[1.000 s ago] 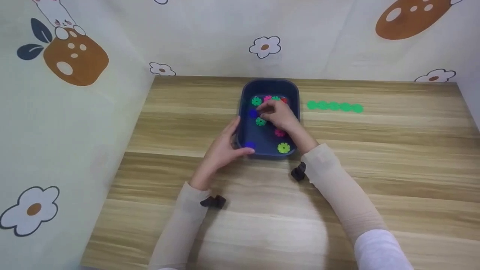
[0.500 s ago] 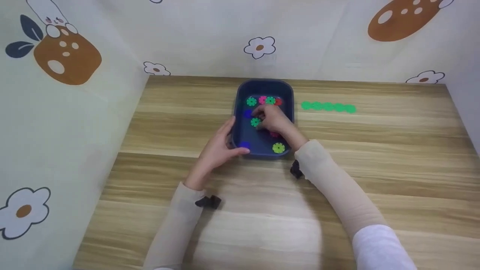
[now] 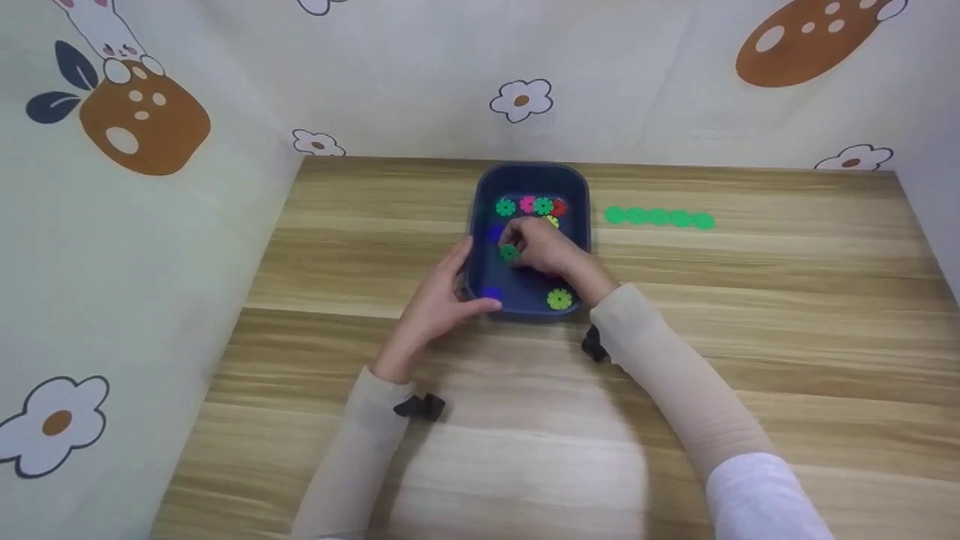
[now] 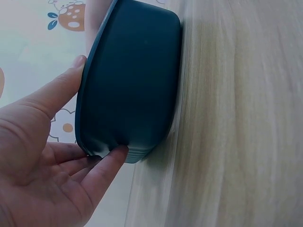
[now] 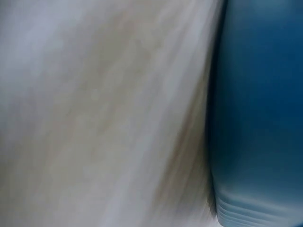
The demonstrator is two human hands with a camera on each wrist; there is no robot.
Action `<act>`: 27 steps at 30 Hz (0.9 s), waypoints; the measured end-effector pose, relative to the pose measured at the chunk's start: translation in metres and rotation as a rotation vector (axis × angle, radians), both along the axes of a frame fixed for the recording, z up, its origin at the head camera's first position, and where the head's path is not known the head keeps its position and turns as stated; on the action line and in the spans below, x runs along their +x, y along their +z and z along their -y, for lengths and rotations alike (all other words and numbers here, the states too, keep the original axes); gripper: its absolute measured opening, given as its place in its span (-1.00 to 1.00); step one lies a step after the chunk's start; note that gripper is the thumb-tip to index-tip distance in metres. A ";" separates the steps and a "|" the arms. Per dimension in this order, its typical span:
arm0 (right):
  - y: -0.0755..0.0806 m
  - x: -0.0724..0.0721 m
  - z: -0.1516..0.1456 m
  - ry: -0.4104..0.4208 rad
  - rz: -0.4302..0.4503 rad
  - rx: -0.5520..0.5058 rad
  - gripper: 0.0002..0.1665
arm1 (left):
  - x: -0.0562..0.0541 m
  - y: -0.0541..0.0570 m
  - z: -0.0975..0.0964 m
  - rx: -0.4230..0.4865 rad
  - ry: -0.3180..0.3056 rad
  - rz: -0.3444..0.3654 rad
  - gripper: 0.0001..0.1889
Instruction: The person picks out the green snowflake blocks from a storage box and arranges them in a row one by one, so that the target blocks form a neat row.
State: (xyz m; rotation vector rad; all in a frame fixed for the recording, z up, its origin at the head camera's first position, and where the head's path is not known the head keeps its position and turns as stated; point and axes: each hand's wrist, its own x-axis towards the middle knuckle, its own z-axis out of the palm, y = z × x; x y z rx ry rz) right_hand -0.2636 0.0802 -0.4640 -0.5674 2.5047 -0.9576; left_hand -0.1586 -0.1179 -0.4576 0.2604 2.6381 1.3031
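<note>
In the head view, my right hand [image 3: 541, 244] reaches into a dark blue plastic bin [image 3: 531, 302] and pinches a green snowflake disc [image 3: 508, 253] at its fingertips. My left hand [image 3: 435, 300] holds the bin's near left corner, its thumb on the near rim and its fingers along the left side. The left wrist view shows that hand [image 4: 52, 156] gripping the outside of the bin [image 4: 132, 80]. Only the bin's outer wall [image 5: 260, 118] and blurred tabletop appear in the right wrist view; the right hand is out of that frame.
Several loose discs lie in the bin, among them a green disc [image 3: 505, 207], a red disc [image 3: 559, 208], a blue disc [image 3: 491, 293] and a yellow-green disc [image 3: 559, 298]. A row of green discs [image 3: 660, 217] lies right of the bin on the wooden table [image 3: 750, 300]. Patterned cloth [image 3: 420, 82] rises behind.
My right hand has closed on the green disc, which now sits tilted at the fingertips. A yellow disc beyond the hand has come into sight. The left hand keeps its hold on the bin.
</note>
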 end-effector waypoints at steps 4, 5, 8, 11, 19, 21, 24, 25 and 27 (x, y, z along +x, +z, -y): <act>0.000 0.002 0.000 0.009 0.012 -0.057 -0.69 | 0.000 -0.001 0.000 0.022 0.004 0.004 0.09; 0.000 0.002 0.000 0.010 0.016 -0.082 -0.67 | 0.000 -0.001 0.000 0.030 0.004 0.004 0.08; -0.001 0.002 0.000 0.016 0.026 -0.173 -0.59 | 0.000 -0.001 0.000 0.044 0.002 0.003 0.08; -0.001 0.002 0.000 0.004 0.058 -0.254 -0.58 | -0.001 -0.001 0.000 0.040 0.003 -0.001 0.08; 0.001 0.002 0.000 0.001 0.065 -0.308 -0.69 | -0.001 0.000 0.001 0.028 -0.002 -0.002 0.08; 0.001 0.002 0.000 0.000 0.061 -0.306 -0.69 | -0.001 0.000 0.001 0.019 -0.003 0.000 0.08; 0.001 0.002 -0.001 -0.001 0.061 -0.309 -0.70 | 0.000 0.000 0.000 0.009 -0.004 0.001 0.08; 0.001 0.002 -0.001 -0.001 0.062 -0.314 -0.70 | 0.000 0.000 0.000 0.006 -0.004 0.002 0.08; 0.001 0.002 -0.001 0.004 0.062 -0.323 -0.70 | 0.000 -0.001 0.000 0.006 0.001 0.003 0.08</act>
